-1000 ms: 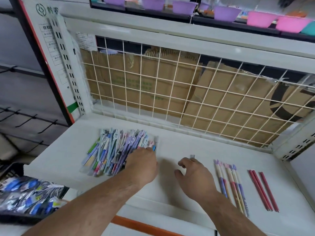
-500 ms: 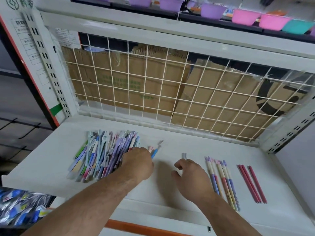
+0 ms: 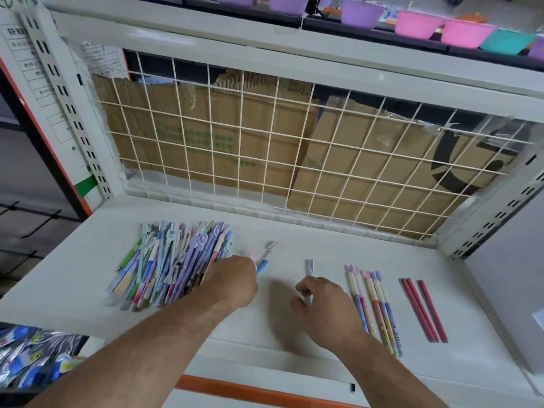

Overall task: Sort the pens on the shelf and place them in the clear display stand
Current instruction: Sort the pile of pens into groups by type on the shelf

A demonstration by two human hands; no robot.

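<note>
left hand (image 3: 232, 282) pinches a blue-and-white plastic pen (image 3: 263, 264), right hand (image 3: 322, 303) a thin white pen (image 3: 309, 266); likely light, stiff, slick, best held mid-barrel.

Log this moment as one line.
left hand: at pen pile edge, grip hidden | right hand: holds white pen | laid out right: pastel pens, red pens

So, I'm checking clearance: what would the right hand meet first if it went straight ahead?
The white pen, which lies just ahead of the right hand's curled fingers. They may be touching it, but the view doesn't settle that.
</note>
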